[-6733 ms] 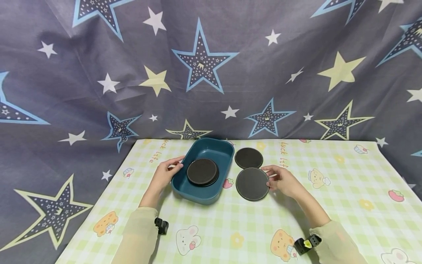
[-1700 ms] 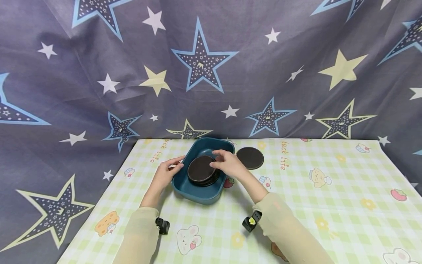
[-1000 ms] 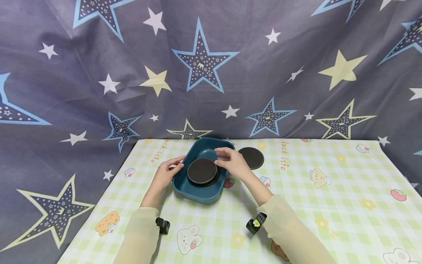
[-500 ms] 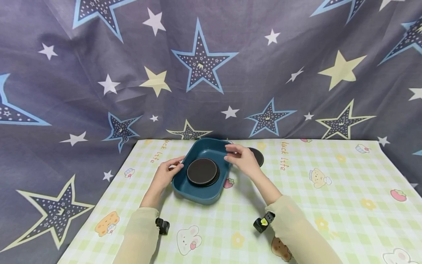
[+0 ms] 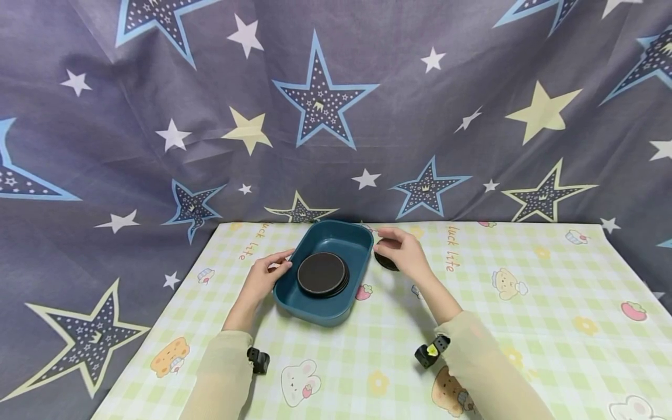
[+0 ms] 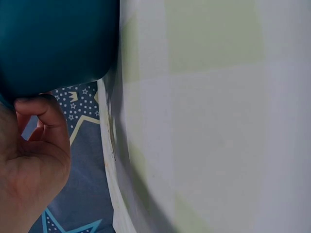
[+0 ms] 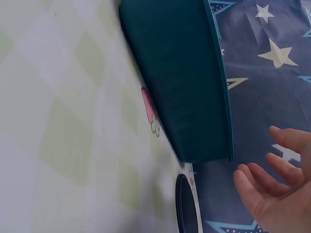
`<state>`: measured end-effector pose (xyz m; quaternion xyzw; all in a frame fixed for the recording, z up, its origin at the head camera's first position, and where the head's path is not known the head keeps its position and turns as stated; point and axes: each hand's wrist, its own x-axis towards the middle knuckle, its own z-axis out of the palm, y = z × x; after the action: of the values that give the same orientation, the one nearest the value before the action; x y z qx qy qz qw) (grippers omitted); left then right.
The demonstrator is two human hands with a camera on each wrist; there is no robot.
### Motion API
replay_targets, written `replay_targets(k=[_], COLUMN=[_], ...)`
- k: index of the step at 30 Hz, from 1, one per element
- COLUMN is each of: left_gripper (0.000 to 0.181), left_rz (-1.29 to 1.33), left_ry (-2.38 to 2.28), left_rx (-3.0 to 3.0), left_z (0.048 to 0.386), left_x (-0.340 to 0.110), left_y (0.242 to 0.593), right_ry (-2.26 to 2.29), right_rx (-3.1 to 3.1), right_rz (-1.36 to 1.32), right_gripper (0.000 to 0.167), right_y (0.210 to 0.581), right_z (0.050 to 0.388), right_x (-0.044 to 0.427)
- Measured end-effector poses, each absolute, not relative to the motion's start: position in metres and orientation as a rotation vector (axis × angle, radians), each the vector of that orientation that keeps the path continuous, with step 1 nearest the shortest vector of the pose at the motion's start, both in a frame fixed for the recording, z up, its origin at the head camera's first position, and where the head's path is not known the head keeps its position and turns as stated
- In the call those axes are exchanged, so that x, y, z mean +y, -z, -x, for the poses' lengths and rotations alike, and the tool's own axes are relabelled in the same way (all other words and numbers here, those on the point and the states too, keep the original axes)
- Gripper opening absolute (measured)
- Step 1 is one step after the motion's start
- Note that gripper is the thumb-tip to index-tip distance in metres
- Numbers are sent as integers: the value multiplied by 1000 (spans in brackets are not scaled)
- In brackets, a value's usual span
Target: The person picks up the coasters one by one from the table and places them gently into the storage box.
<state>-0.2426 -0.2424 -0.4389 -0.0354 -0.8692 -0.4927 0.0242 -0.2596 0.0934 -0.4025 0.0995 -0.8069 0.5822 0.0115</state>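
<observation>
A deep teal rectangular tray point(image 5: 357, 291) stands on the tablecloth, with a stack of round black coasters point(image 5: 321, 273) inside it. My left hand point(image 5: 266, 274) holds the tray's left rim; in the left wrist view its thumb and fingers point(image 6: 46, 109) meet the tray's edge. My right hand point(image 5: 406, 254) is over a single black coaster point(image 5: 387, 261) on the cloth, right of the tray, and partly hides it. In the right wrist view the fingers point(image 7: 248, 187) are spread and hold nothing, apart from the stitched-edge coaster point(image 7: 187, 204).
A light green checked tablecloth point(image 5: 346, 361) with printed animals and fruit covers the table. Behind it hangs a dark grey curtain point(image 5: 399, 116) patterned with stars, close to the tray's far end. Each wrist wears a small black camera point(image 5: 258, 360).
The nearer of two coasters beside the tray has been laid on the stack by my right hand. That hand has since let go and moved right, over the other coaster. My left hand stays put.
</observation>
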Motion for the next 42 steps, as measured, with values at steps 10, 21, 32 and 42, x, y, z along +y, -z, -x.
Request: replay_targets(k=[10,21,32,42], left_gripper=[37,38,39,37], left_rz=[99,121,121,113], left_ry=[1519,1492,1516,1513], left_rx=[-2695,-2697,-2707,-2698], left_z=[242,242,245,243], left_x=[-242,-243,-243,-242], left_y=[438,439,438,439], right_ry=[-1854,-1884,-1864,-1865], right_rx=[-2495,-2498,-2528,-2655], right_rz=[-228,-86,-13,69], right_gripper=[51,56,59,77], right_y=[412,419,432,444], right_z=[264,269,277,283], right_x=[109,126,139,147])
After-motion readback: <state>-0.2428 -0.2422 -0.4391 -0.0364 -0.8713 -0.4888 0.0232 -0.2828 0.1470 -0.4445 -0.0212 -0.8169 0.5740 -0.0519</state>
